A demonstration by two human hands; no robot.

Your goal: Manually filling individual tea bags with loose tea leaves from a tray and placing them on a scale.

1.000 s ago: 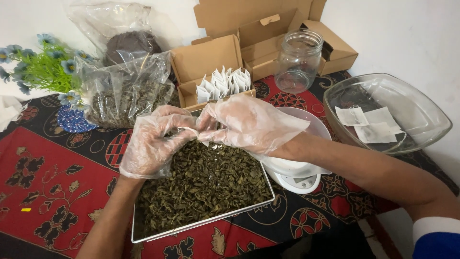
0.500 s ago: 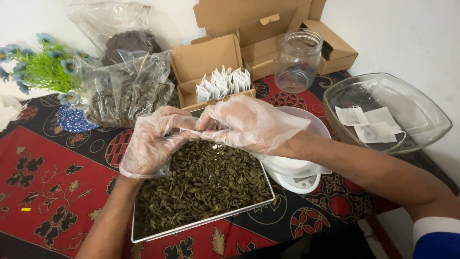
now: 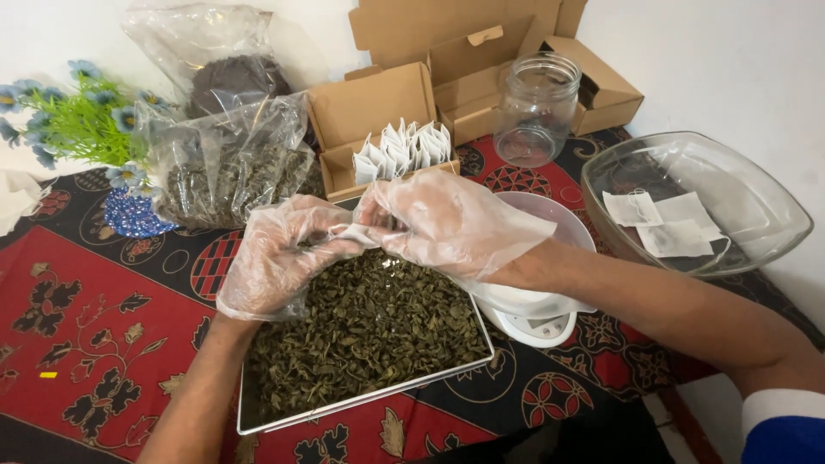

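both gloved hands meet over the middle of a tray: the left hand (image 3: 273, 258) and the right hand (image 3: 447, 225) each have their grip pinched together on a small white paper sachet (image 3: 359, 234), held between them just above the loose dried green leaves (image 3: 369, 331), its long axis running across from one hand to the other. the thin, crinkled plastic gloves hang loose at the wrists, and the shallow white rectangular tray (image 3: 361, 402) sits on a red-and-black patterned surface (image 3: 77, 326). beyond stand a cardboard box of empty sachets (image 3: 402, 148), a clear jar (image 3: 537, 107) and a glass bowl (image 3: 778, 232).
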